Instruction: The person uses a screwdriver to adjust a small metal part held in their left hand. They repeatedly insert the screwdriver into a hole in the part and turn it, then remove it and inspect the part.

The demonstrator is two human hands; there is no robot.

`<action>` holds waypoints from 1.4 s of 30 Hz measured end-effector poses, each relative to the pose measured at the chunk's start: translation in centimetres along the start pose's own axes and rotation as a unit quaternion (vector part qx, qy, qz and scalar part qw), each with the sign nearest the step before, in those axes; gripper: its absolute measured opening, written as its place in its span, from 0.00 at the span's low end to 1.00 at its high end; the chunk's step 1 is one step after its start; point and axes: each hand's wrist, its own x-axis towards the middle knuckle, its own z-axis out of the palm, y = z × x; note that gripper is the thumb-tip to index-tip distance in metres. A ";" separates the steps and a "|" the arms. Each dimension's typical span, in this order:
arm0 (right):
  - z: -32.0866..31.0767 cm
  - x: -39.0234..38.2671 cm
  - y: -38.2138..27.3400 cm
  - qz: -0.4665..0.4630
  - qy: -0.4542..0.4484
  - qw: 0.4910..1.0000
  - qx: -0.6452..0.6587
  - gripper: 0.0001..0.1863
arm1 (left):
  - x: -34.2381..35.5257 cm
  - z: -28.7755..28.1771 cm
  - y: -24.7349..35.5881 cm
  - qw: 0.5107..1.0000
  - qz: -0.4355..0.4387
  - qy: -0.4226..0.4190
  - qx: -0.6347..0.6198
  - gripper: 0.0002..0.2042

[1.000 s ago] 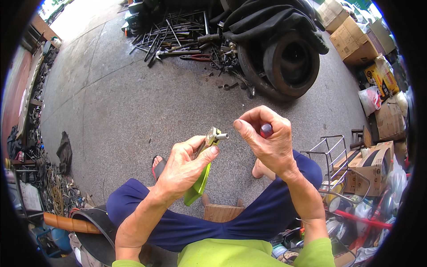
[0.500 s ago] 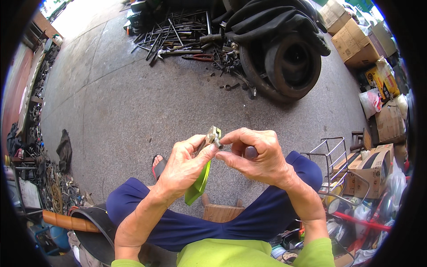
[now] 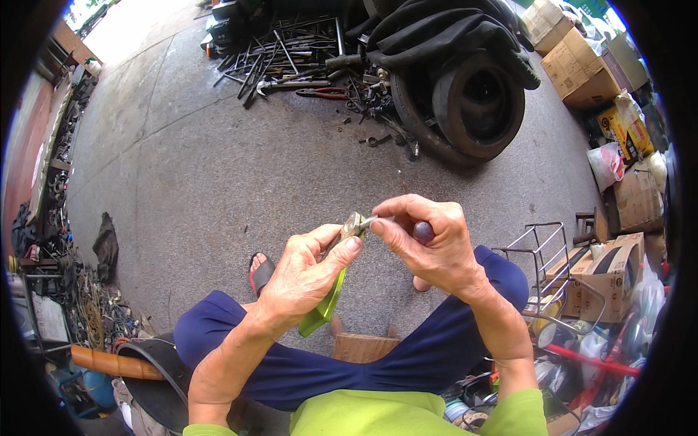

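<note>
In front of my knees, my left hand (image 3: 302, 272) is closed around a hand tool with a metal head (image 3: 352, 225) and a long, flat, bright green handle (image 3: 322, 309) that hangs below the palm. My right hand (image 3: 432, 236) is closed too. The rounded, dark purple end of a handle (image 3: 423, 232) sticks out of its curled fingers; the rest of that object is hidden. Thumb and forefinger of the same hand pinch a small silvery piece (image 3: 368, 221) against the metal head. What this piece is, I cannot make out.
A low wooden stool (image 3: 363, 347) shows between my legs. Ahead lie a claw hammer (image 3: 291, 85), red-handled pliers (image 3: 323, 94) and many metal rods, beside stacked tyres (image 3: 480, 109). Cardboard boxes (image 3: 607, 280) and a wire rack (image 3: 545, 254) stand right; a black bin (image 3: 163, 370) is left.
My right fingertips have shifted slightly right, uncovering the silvery piece at the metal head. The purple handle end has moved right and up a little. My left hand has barely moved.
</note>
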 end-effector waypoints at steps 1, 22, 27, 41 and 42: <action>-0.1 0.0 0.2 -0.020 -0.018 0.999 0.021 0.10 | 0.0 0.0 0.0 1.000 0.008 0.000 -0.009 0.13; 0.1 0.0 0.1 -0.040 0.002 0.999 -0.011 0.07 | 0.2 -0.1 -0.3 1.000 0.014 -0.012 -0.004 0.13; 0.4 -0.2 -0.5 -0.110 -0.063 0.992 -0.008 0.11 | 0.3 -0.3 -0.5 0.999 0.027 -0.002 -0.041 0.13; -0.1 0.0 0.4 -0.052 -0.039 0.998 -0.007 0.08 | 0.3 -0.3 -0.5 1.000 0.002 -0.009 -0.019 0.13; -0.1 0.0 0.5 -0.078 -0.061 0.995 0.016 0.08 | 0.4 -0.4 -0.6 0.999 0.018 -0.011 -0.033 0.13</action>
